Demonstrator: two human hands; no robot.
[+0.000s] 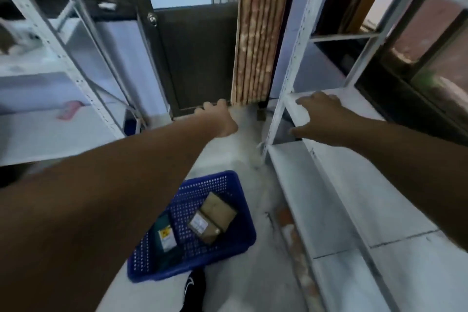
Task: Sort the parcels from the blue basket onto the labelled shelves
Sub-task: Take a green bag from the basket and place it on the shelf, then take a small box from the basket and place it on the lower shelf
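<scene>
The blue basket (235, 233) sits on the pale floor below me. Inside lie two brown cardboard parcels (214, 218), one with a white label, and a dark green parcel (164, 233) with a yellow-marked label. My left hand (220, 119) is stretched out high above the basket toward the dark door, fingers loosely curled, nothing visible in it. My right hand (321, 119) hovers with spread fingers at the front edge of a white shelf board (354, 185) of the right rack, holding nothing.
A white metal rack (63, 58) stands on the left with a pink item (69, 109) on one shelf. A dark door (197, 58) and a striped wooden panel (258, 33) lie ahead. My black shoe (195, 289) is beside the basket.
</scene>
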